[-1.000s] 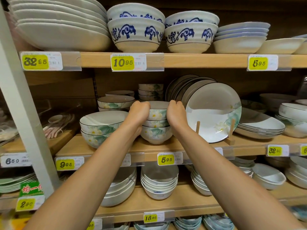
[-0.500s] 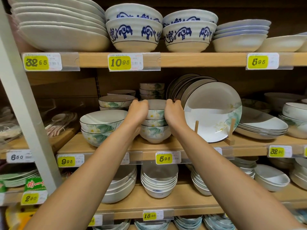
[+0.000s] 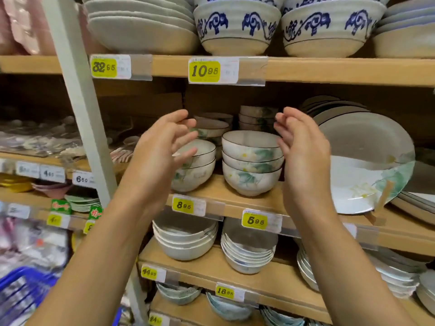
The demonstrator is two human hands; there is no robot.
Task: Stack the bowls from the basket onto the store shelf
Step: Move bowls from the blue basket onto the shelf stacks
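Note:
A stack of three small white bowls with green leaf and yellow flower print [image 3: 251, 161] stands on the middle wooden shelf [image 3: 254, 203]. My left hand [image 3: 162, 147] hovers to the left of the stack, fingers relaxed, holding nothing. My right hand [image 3: 301, 149] hovers just right of the stack, fingers loose, apart from the bowls. A blue wire basket [image 3: 21, 292] shows at the bottom left, blurred; its contents cannot be made out.
Two wider floral bowls [image 3: 197, 168] sit left of the stack, partly behind my left hand. A large floral plate [image 3: 367, 165] leans on a wooden stand to the right. Blue-patterned bowls [image 3: 235, 27] fill the shelf above. A grey upright post [image 3: 77, 97] stands at left.
Both hands have let go of the bowl stack and drawn back toward me with fingers spread. The view has shifted left and down, bringing the blue basket into sight.

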